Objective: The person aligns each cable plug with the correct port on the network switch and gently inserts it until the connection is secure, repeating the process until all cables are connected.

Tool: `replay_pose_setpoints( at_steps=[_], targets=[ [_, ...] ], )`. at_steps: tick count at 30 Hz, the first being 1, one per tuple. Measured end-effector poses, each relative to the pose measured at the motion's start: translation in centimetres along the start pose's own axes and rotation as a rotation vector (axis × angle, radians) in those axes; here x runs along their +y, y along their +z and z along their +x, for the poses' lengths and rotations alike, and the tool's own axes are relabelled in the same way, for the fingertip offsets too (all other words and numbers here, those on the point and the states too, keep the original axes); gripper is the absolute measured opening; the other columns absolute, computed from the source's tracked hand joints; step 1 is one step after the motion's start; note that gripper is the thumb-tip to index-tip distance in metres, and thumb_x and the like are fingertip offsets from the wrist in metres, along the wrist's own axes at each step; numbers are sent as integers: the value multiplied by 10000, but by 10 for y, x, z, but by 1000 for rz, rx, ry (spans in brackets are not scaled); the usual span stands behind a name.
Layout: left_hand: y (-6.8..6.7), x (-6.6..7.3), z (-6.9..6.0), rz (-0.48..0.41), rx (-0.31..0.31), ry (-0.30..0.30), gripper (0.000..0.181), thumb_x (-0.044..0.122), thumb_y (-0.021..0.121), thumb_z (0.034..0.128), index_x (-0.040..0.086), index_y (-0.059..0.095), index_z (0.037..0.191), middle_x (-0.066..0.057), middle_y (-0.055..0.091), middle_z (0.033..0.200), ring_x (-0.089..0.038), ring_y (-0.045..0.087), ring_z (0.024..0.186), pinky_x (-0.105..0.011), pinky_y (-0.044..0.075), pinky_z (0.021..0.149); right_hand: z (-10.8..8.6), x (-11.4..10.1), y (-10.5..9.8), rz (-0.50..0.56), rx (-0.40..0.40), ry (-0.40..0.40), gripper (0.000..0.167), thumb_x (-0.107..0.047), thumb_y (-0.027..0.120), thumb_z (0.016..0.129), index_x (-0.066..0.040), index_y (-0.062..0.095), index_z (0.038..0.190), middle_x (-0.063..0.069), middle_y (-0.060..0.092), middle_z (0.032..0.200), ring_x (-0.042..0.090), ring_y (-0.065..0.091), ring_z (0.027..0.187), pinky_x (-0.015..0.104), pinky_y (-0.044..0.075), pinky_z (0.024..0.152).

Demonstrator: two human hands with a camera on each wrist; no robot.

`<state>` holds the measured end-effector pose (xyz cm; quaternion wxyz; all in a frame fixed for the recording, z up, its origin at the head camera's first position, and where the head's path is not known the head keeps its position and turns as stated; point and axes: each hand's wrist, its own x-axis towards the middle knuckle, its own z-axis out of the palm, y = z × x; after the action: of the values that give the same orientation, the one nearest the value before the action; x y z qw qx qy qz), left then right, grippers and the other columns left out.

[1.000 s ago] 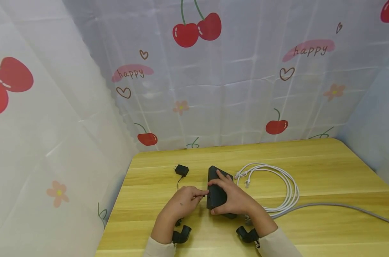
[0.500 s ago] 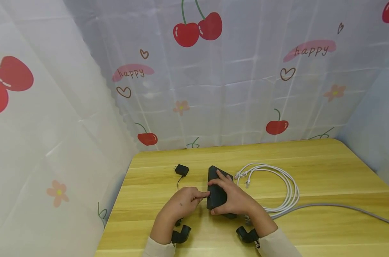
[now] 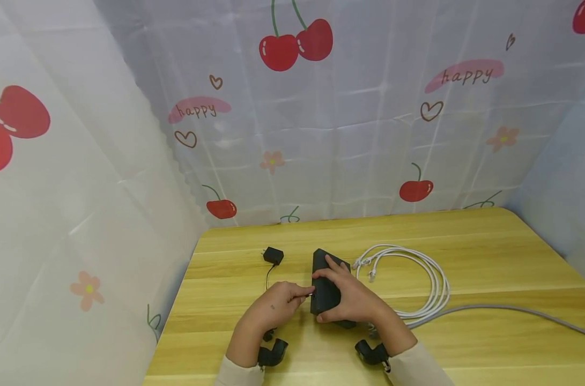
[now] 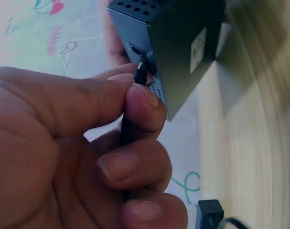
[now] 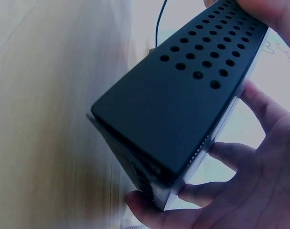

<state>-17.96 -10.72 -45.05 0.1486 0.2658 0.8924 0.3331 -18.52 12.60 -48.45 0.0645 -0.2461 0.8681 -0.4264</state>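
A black box with rows of round holes stands on its side on the table, gripped by the right hand, whose fingers spread over its face and edges. In the left wrist view the left hand pinches a black cable plug between thumb and index finger. The plug's metal tip is at the box's end face, just below a round socket; whether it touches the box I cannot tell. The cable runs down through the curled fingers. A black power adapter lies behind the left hand.
Right of the box lies a coiled white cable with clear connectors, and a grey cable runs to the table's right edge. Wrist-mounted black cameras are near both forearms. A printed curtain stands behind the wooden table.
The left fingers with the plug shifted very slightly toward the box and then back. The right hand and the box hold their place.
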Motion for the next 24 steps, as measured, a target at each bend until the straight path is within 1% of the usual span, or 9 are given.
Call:
replay_pose_setpoints(
  at_steps=[2,5,10,14,16,17,20,21,24],
  targets=[
    [-1,-1,-2,-67,-34,3,363,80,523,1031,190,630,1360,-54,732,1098,-89,371,482,-218,376,525,0,0,0,3,4,-1,760,-400,925,661,-431,528,1309,96,91,1674,562,26,1463,763,294,997],
    [-3,-2,-4,-156,-74,-6,372,56,504,1032,165,618,1369,-21,658,1318,-95,329,456,-220,371,512,0,0,-1,4,11,-4,762,-395,925,661,-421,529,1311,109,93,1672,581,31,1453,772,286,994],
    [-4,-2,-6,-198,-98,-13,370,72,495,1038,172,613,1375,0,618,1372,-89,313,443,-220,362,501,1,-1,-1,-10,10,-2,766,-396,924,661,-424,525,1315,98,89,1674,566,36,1460,757,305,994],
    [-5,-3,-6,-203,-113,-39,388,111,463,1056,213,577,1413,-154,710,1147,-98,289,398,-236,342,449,1,-1,-1,-8,13,3,770,-406,924,657,-437,524,1314,81,84,1676,527,34,1480,732,332,995],
    [-5,-4,-6,-197,-113,-50,402,120,449,1061,227,554,1434,-193,686,887,-102,281,384,-246,335,428,1,0,-1,-3,13,4,770,-411,924,657,-441,524,1314,80,83,1675,513,38,1486,726,339,992],
    [-5,-4,-6,-192,-112,-54,410,123,446,1063,229,538,1448,-180,633,759,-102,286,383,-249,339,425,1,0,-1,-2,12,3,769,-416,923,658,-441,524,1315,83,83,1675,513,38,1486,726,338,993],
    [-3,-4,-5,-176,-111,-51,431,127,445,1063,224,495,1480,-29,539,590,-99,307,389,-253,356,434,1,0,-1,3,6,6,763,-412,924,658,-447,525,1308,83,85,1674,523,30,1481,742,309,1006],
    [-2,-3,-5,-170,-113,-50,439,129,444,1063,223,480,1490,-9,451,527,-96,313,392,-250,361,441,1,1,0,3,5,6,761,-409,925,658,-447,527,1305,86,88,1674,530,27,1478,749,296,1010],
    [-1,-2,-5,-163,-115,-49,447,128,437,1065,221,459,1501,51,410,493,-95,320,393,-245,366,449,1,1,0,0,4,5,756,-399,928,656,-443,534,1299,85,94,1673,538,21,1474,757,274,1019]
  ],
)
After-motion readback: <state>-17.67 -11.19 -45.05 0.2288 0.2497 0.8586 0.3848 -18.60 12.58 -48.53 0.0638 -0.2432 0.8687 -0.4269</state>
